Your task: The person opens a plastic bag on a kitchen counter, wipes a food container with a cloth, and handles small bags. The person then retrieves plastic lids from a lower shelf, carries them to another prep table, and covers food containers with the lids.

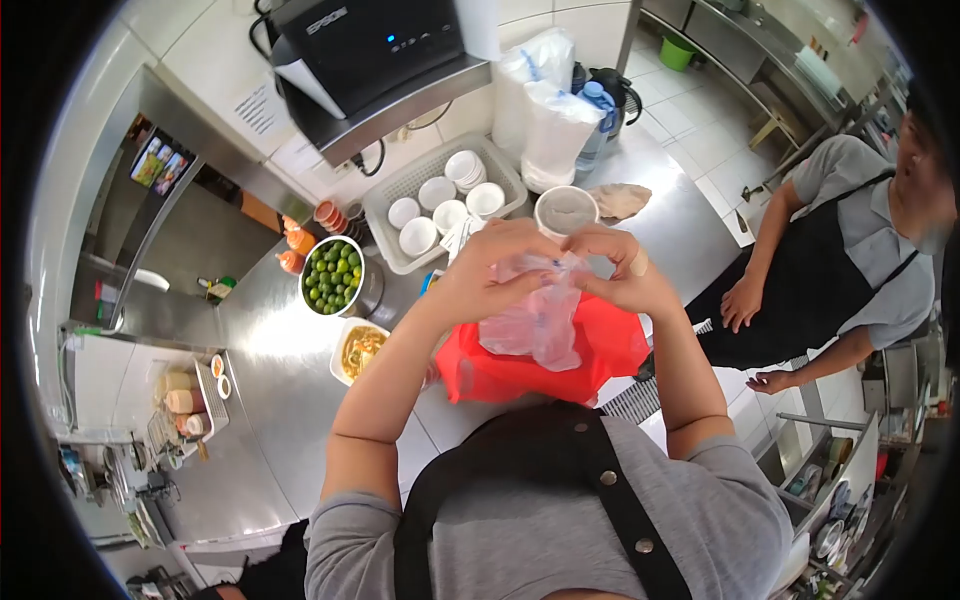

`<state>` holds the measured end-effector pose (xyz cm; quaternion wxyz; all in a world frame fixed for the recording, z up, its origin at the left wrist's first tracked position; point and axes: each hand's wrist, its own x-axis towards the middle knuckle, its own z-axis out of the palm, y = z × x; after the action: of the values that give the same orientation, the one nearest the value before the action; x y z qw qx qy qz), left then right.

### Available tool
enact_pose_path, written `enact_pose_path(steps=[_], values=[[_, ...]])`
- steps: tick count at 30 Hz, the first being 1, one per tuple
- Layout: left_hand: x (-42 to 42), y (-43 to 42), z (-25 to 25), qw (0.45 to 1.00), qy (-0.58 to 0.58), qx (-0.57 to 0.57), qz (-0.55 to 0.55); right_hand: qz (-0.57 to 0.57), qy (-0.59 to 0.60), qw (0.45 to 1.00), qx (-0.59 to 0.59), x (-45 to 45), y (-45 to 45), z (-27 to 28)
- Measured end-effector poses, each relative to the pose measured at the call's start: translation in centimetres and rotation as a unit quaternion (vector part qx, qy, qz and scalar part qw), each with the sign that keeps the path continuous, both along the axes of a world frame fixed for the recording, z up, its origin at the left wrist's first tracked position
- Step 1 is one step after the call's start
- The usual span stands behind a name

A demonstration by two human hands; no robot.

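Observation:
My left hand (498, 268) and my right hand (622, 268) meet in front of my chest, with the fingers of both closed on the gathered top of a clear plastic bag (540, 325). What the clear bag contains is hard to make out. Around and below it spreads a red plastic bag (612, 345), close to the counter's front edge. Just beyond my fingers stands a round white tub (566, 208), its inside pale. A brownish flat piece (622, 200) lies beside that tub.
A grey basket (385, 225) holds several white cups. Left of it are a bowl of green limes (333, 276) and a white bowl of yellowish food (362, 350). An Epson printer (370, 45) sits on a shelf above. A co-worker (815, 250) stands at the right.

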<state>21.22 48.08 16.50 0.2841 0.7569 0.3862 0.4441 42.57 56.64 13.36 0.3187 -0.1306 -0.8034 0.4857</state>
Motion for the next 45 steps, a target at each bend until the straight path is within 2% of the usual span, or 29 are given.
enact_pose_path(steps=[1, 4, 7, 10, 11, 13, 14, 16, 19, 21, 23, 24, 25, 29, 32, 36, 40, 42, 44, 45], values=[[-0.2, 0.5, -0.1, 1.000, 0.000, 0.002, -0.002, 0.015, 0.040, 0.999, 0.025, 0.2, 0.5, -0.2], [-0.5, 1.6, -0.6, 0.994, -0.009, -0.085, 0.067, 0.062, 0.178, 0.973, -0.131, 0.8, 1.7, -0.4], [-1.2, 3.8, -2.3, 0.988, -0.043, -0.151, 0.017, 0.046, 0.146, 0.984, -0.093, 1.0, 3.6, -0.5], [-2.4, 6.9, -4.3, 0.983, -0.037, -0.121, 0.134, -0.014, 0.148, 0.977, -0.154, 0.7, 6.2, -1.2], [-3.0, 8.3, -4.1, 0.980, -0.032, -0.148, 0.128, -0.043, 0.117, 0.960, -0.250, 1.0, 7.5, -1.9], [-4.4, 11.5, -3.3, 0.972, -0.020, -0.204, 0.113, -0.094, 0.156, 0.922, -0.343, -0.5, 9.5, -2.6], [-4.5, 12.7, -3.1, 0.974, -0.035, -0.196, 0.106, -0.119, 0.175, 0.898, -0.387, -1.2, 10.5, -2.9], [-4.3, 15.1, -2.9, 0.977, -0.066, -0.182, 0.093, -0.141, 0.168, 0.913, -0.343, -1.8, 12.2, -4.1], [-4.7, 19.4, -2.8, 0.981, -0.030, -0.066, 0.178, -0.223, 0.206, 0.918, -0.257, -3.2, 14.2, -4.6], [-3.9, 20.8, -2.4, 0.957, 0.026, 0.029, 0.287, -0.321, 0.203, 0.911, -0.158, -4.4, 15.3, -4.8], [-3.2, 22.2, -2.4, 0.920, 0.079, 0.088, 0.374, -0.385, 0.211, 0.884, -0.160, -5.8, 16.5, -5.3], [-3.4, 23.1, -3.0, 0.919, 0.085, 0.090, 0.374, -0.415, 0.215, 0.869, -0.161, -6.6, 16.6, -4.9], [-3.6, 23.9, -3.8, 0.918, 0.091, 0.092, 0.376, -0.418, 0.201, 0.856, -0.228, -6.7, 16.3, -4.3], [-3.7, 24.3, -4.6, 0.906, 0.117, 0.107, 0.393, -0.415, 0.205, 0.830, -0.310, -7.3, 17.4, -4.7], [-3.6, 24.1, -4.3, 0.888, 0.179, 0.123, 0.405, -0.413, 0.186, 0.821, -0.348, -7.2, 18.1, -5.0], [-2.8, 23.1, -2.6, 0.925, 0.081, -0.079, 0.364, -0.400, 0.162, 0.823, -0.369, -6.6, 18.3, -4.9], [-4.1, 23.1, -2.6, 0.924, -0.074, -0.255, 0.274, -0.376, 0.149, 0.838, -0.366, -5.8, 19.2, -5.3], [-5.9, 24.5, -3.8, 0.898, -0.186, -0.337, 0.212, -0.364, 0.129, 0.843, -0.374, -6.0, 19.5, -5.3], [-7.5, 26.0, -6.0, 0.844, -0.319, -0.405, 0.149, -0.354, 0.119, 0.846, -0.382, -6.2, 20.0, -5.6], [-7.6, 25.9, -6.2, 0.825, -0.342, -0.430, 0.135, -0.348, 0.120, 0.846, -0.385, -6.6, 20.2, -5.8]])
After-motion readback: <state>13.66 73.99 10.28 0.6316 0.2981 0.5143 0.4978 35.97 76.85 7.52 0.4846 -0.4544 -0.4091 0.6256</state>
